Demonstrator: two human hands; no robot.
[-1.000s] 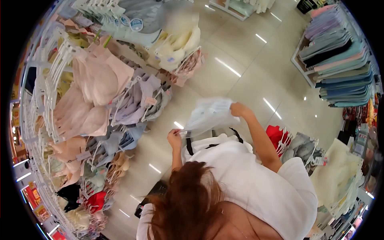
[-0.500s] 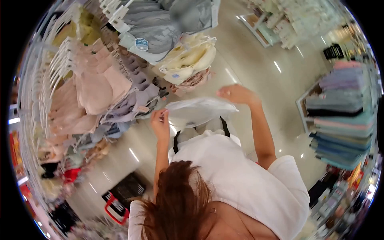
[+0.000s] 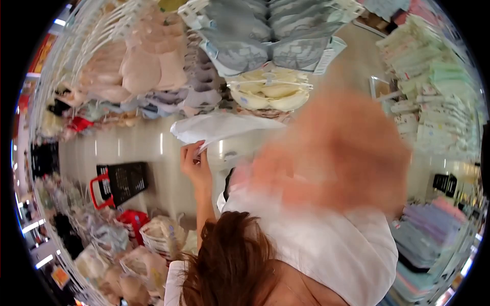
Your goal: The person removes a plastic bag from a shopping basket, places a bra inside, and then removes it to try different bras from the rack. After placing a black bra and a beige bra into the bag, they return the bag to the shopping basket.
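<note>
My left hand (image 3: 193,162) is closed, its fingers pinching the lower left edge of a translucent white plastic bag (image 3: 224,127). The bag spreads out to the right in front of my body, and its right end is lost behind my other hand. My right hand (image 3: 337,153) is raised very close to the camera, large and smeared by motion, so its fingers cannot be made out. Just beyond the bag hang cream bras (image 3: 270,94), with grey bras (image 3: 245,51) on hangers above them.
Racks of peach bras (image 3: 148,61) and lilac bras (image 3: 199,92) stand on the left. A black shopping basket with a red handle (image 3: 125,181) is on the shiny floor (image 3: 168,173). Pale green garments (image 3: 439,92) hang at right, folded clothes (image 3: 429,234) below.
My right hand has moved from beside the bag's right end up close to the camera. My left hand still grips the bag. The view has turned, bringing the grey bras to the centre.
</note>
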